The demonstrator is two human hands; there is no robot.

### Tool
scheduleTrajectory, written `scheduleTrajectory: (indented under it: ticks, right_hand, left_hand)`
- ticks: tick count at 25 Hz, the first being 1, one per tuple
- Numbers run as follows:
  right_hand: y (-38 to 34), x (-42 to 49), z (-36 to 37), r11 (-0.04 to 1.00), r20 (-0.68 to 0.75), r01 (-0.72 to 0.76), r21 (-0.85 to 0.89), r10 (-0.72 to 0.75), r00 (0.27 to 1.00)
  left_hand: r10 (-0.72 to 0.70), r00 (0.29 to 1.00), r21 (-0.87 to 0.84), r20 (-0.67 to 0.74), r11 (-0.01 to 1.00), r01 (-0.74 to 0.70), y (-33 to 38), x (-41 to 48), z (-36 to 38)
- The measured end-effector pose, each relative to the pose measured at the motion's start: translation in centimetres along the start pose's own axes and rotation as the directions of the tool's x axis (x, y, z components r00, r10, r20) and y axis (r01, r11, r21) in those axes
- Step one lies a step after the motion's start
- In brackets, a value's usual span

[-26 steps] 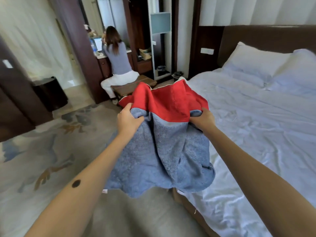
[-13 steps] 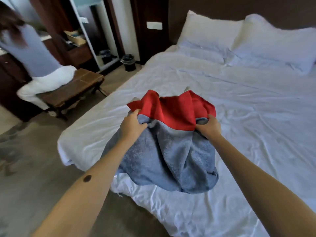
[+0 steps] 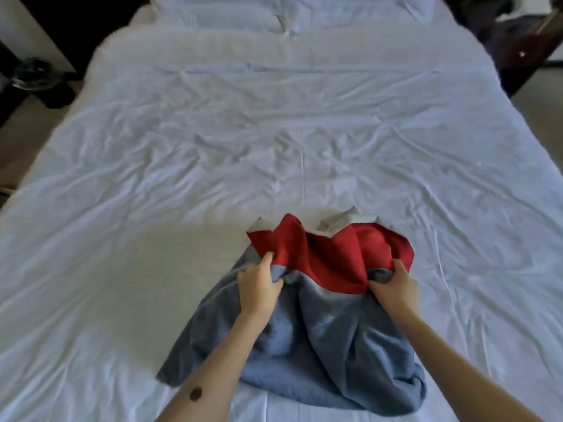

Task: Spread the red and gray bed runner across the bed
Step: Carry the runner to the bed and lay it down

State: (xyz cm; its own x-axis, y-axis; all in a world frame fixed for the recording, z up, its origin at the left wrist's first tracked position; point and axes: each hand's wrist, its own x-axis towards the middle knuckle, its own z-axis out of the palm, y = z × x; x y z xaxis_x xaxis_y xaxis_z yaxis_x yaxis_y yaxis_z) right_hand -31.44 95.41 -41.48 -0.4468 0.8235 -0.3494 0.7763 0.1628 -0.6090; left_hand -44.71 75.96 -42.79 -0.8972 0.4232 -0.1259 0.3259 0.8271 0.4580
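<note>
The bed runner (image 3: 323, 336) is bunched in a heap over the foot end of the bed (image 3: 213, 141), its red band at the top and its blue-gray cloth hanging toward me. My left hand (image 3: 257, 286) grips the runner's left side where red meets gray. My right hand (image 3: 394, 286) grips the right side at the same height. The bed is covered with a wrinkled white sheet, and white pillows (image 3: 274, 10) lie at the head end.
A dark waste bin (image 3: 33, 77) stands on the floor left of the bed. Dark wooden furniture (image 3: 524, 41) stands at the far right beside the bed's head end. Beige floor shows along both sides.
The view has swung from the bed's side to squarely facing its foot end. The runner, still held in both hands, has come down over the sheet.
</note>
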Motion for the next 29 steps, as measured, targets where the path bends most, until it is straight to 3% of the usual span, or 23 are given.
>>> scheduleTrajectory:
  ticks: [6, 11, 13, 16, 19, 23, 26, 29]
  right_hand:
    - [2.6, 2.9, 3.0, 0.996, -0.046, 0.042, -0.074, -0.046, 0.998]
    - [1.0, 1.5, 3.3, 0.969, -0.055, -0.072, -0.238, 0.061, 0.997]
    - [-1.3, -0.4, 3.2, 0.954, -0.090, -0.011, -0.298, -0.017, 0.996]
    - [-6.2, -4.1, 3.3, 0.913, -0.125, 0.273, -0.303, -0.322, 0.938]
    - [-10.9, -7.9, 5.4, 0.753, 0.093, 0.602, -0.264, -0.602, 0.793]
    - [-12.8, -11.4, 11.0, 0.522, 0.429, 0.806, -0.279, -0.683, 0.591]
    - [-11.8, -12.8, 15.4, 0.320, 0.560, 0.875, -0.364, -0.675, 0.480]
    - [-10.7, -12.3, 18.6, 0.223, 0.558, 0.843, -0.490, -0.663, 0.500]
  left_hand:
    - [-0.030, 0.999, 0.011, -0.043, 0.999, 0.030, -1.2, 1.9, 3.6]
    - [-0.003, 0.998, -0.001, -0.070, 1.000, 0.003, -1.3, 0.3, 1.7]
    - [-0.036, 0.990, -0.063, -0.139, 0.998, 0.027, -1.9, -0.6, -0.3]
    - [-0.201, 0.961, -0.205, -0.189, 0.965, 0.162, -4.3, -2.7, -3.5]
    - [-0.450, 0.879, -0.302, -0.159, 0.870, 0.391, -8.9, -5.6, -5.3]
    - [-0.650, 0.758, -0.276, -0.045, 0.738, 0.616, -16.0, -9.9, -5.0]
    - [-0.683, 0.726, -0.208, 0.081, 0.701, 0.682, -20.5, -12.1, -3.8]
    - [-0.571, 0.800, -0.179, 0.186, 0.781, 0.599, -22.2, -12.4, -2.1]
